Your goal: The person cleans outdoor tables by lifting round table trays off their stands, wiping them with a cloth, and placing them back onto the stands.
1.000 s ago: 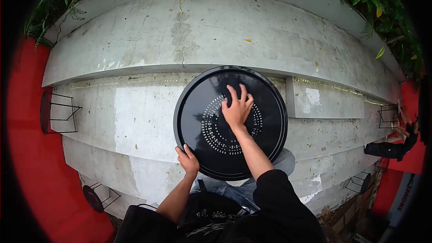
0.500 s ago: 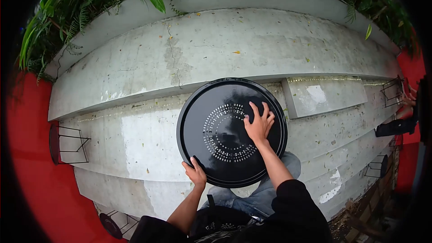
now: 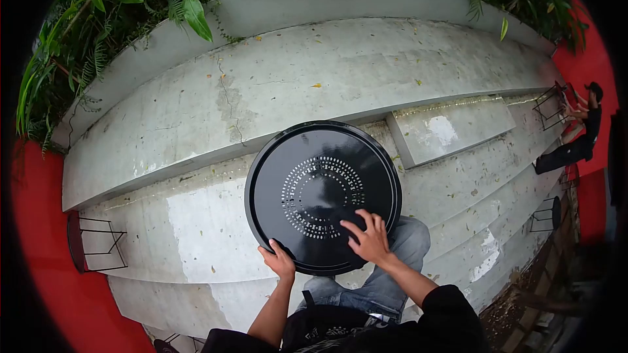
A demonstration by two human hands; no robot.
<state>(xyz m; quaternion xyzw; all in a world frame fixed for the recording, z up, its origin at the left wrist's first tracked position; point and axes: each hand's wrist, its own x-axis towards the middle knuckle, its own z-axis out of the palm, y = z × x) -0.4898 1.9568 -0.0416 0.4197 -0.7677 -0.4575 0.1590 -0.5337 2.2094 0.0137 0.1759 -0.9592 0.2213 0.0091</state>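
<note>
Left hand [image 3: 280, 263] holding black disc [image 3: 268, 196] at near-left rim, disc extending forward-right from grip; right hand [image 3: 373, 242] spreading fingers over near-right part, contact unclear.

The bottom edge cuts off what seems a stool [image 3: 165, 346] at lower left.

Leafy plants [image 3: 195, 17] overhang the grey concrete wall [image 3: 288, 1].
</note>
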